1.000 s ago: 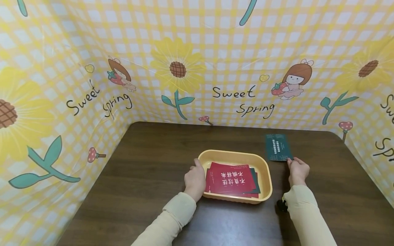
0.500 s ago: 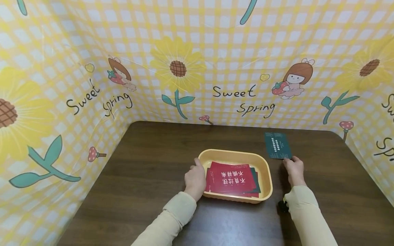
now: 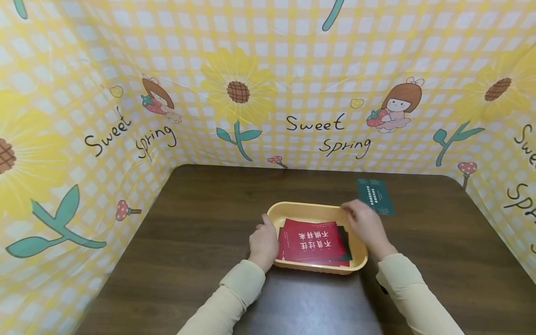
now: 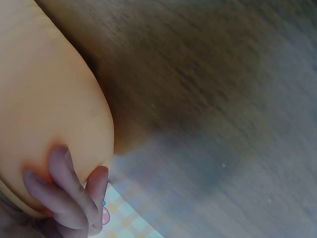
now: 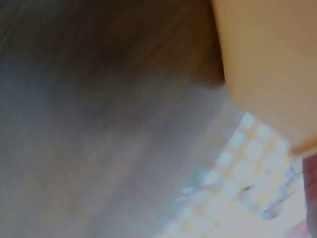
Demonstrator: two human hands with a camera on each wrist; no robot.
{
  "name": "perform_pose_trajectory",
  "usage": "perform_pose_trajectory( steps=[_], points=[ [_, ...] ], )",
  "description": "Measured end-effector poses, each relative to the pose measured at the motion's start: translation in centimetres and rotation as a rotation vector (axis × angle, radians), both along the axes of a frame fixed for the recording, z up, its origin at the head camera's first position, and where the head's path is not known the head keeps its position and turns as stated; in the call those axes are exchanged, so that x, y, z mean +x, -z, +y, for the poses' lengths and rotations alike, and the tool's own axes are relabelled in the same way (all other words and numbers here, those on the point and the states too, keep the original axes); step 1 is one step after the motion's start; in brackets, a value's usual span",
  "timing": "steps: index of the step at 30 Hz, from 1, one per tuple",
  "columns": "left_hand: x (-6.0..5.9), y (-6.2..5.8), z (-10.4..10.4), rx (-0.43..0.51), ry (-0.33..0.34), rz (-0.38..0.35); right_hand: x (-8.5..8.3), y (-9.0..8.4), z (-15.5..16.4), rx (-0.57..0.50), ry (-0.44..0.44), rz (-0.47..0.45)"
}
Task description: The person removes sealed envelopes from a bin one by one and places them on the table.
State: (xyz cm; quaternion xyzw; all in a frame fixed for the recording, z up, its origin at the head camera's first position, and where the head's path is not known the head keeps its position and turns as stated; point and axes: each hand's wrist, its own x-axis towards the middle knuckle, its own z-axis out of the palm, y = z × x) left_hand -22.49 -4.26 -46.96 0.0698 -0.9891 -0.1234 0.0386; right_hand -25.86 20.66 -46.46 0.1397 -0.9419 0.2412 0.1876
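A yellow plastic tray (image 3: 311,206) sits mid-table with a red card (image 3: 313,240) printed in white on top of a few dark green cards (image 3: 345,242). My left hand (image 3: 263,240) grips the tray's left rim, thumb over the edge. In the left wrist view its fingers (image 4: 63,192) curl against the tray's outer wall (image 4: 49,99). My right hand (image 3: 363,227) hovers, motion-blurred, over the tray's right side with fingers stretched out and nothing in them. One dark green card (image 3: 375,196) lies flat on the table behind that hand. The right wrist view is blurred and shows only the tray wall (image 5: 267,64).
The dark wooden table (image 3: 201,260) is boxed in on three sides by a yellow checked sunflower backdrop (image 3: 268,93). Bare wood lies left of the tray and along the front edge.
My right hand left the green card's near corner and swung left over the tray. The green card stayed on the table. My left hand kept its grip on the rim.
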Motion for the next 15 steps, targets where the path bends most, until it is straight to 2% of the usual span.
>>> perform_pose_trajectory(
  steps=[3, 6, 10, 15],
  points=[
    [0.1, 0.0, -0.1, -0.001, -0.004, 0.007, 0.5, 0.3, -1.2, 0.300, -0.177, -0.011],
    [0.1, 0.0, 0.0, 0.010, -0.005, 0.002, 0.8, 0.8, -1.9, 0.450, -0.238, -0.094],
    [0.1, -0.1, 0.0, 0.024, -0.008, -0.011, 0.7, 1.3, -2.1, 0.510, -0.229, -0.170],
    [0.0, -0.2, 0.0, 0.014, -0.008, -0.010, 0.5, 1.1, -2.1, 0.533, -0.231, -0.235]
  ],
)
